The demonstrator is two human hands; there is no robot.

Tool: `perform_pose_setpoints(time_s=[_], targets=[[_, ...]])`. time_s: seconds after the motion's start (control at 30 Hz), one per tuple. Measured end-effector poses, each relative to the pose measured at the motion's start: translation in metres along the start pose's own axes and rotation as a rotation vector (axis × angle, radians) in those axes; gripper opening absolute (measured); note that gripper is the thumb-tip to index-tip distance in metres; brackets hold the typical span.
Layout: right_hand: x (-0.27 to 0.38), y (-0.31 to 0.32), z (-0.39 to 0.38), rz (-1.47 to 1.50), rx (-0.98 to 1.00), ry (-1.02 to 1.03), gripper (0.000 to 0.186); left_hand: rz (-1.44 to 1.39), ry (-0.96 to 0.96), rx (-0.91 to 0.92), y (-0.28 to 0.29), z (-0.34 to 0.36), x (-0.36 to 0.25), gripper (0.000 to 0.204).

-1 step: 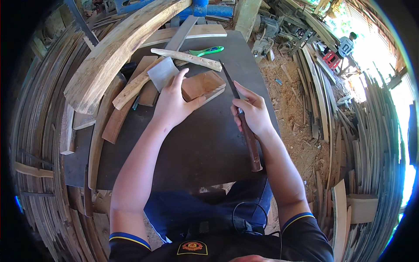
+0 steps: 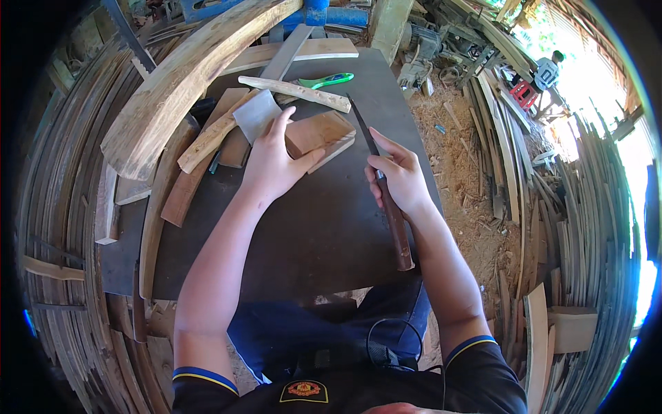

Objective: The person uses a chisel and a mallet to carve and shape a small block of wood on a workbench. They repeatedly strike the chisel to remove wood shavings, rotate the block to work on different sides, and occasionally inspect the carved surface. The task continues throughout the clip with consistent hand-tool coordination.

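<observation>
A short, angled wooden block (image 2: 323,131) is gripped in my left hand (image 2: 274,159), with the thumb along its near side. My right hand (image 2: 398,172) holds a long narrow blade (image 2: 360,119) by its dark wooden handle (image 2: 398,241), the blade pointing forward just right of the block. A flat pale metal square (image 2: 254,110) lies beside my left fingers. Beyond the block are a slender rough stick (image 2: 296,90) and a green-handled tool (image 2: 331,79), all over the dark worktable (image 2: 324,234).
A thick curved beam (image 2: 179,83) and several offcuts (image 2: 179,193) cover the table's left side. Long planks (image 2: 55,172) are stacked left and right. Blue machinery (image 2: 331,17) stands behind. Shavings cover the right floor (image 2: 448,179). Another person (image 2: 548,76) is near a red stool (image 2: 523,95), upper right.
</observation>
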State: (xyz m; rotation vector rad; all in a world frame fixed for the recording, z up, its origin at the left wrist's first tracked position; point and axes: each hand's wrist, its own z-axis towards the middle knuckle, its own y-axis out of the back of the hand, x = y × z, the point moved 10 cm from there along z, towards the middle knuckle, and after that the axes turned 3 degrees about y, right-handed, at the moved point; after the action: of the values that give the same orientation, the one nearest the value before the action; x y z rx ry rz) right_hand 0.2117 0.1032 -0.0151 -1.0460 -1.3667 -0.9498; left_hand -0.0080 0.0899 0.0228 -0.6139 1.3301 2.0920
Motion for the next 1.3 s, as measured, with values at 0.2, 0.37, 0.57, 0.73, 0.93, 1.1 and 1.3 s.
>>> perform_pose_setpoints(time_s=[0.2, 0.37, 0.57, 0.73, 0.93, 1.1, 1.3], targets=[[0.001, 0.0, 0.001, 0.061, 0.009, 0.001, 0.065, -0.306, 0.283, 0.03, -0.006, 0.001, 0.035, 0.074], [0.004, 0.0, 0.0, 0.076, 0.01, 0.015, 0.064, -0.426, 0.355, 0.022, -0.003, 0.001, 0.043, 0.063], [0.005, 0.0, -0.003, 0.059, -0.023, 0.003, 0.06, -0.246, 0.241, 0.007, -0.004, 0.0, 0.025, 0.071], [0.007, -0.001, -0.003, 0.044, -0.018, -0.001, 0.061, -0.224, 0.261, 0.078, -0.011, 0.0, 0.026, 0.066], [0.006, 0.001, -0.003, 0.038, -0.031, 0.022, 0.06, -0.154, 0.213, 0.074, -0.008, 0.0, 0.016, 0.064], [0.008, 0.001, -0.004, 0.014, -0.044, 0.035, 0.06, -0.157, 0.123, 0.056, -0.009, 0.003, 0.017, 0.074], [0.014, 0.004, -0.009, -0.04, -0.066, 0.058, 0.058, -0.187, 0.126, 0.078, -0.009, 0.004, 0.021, 0.07]])
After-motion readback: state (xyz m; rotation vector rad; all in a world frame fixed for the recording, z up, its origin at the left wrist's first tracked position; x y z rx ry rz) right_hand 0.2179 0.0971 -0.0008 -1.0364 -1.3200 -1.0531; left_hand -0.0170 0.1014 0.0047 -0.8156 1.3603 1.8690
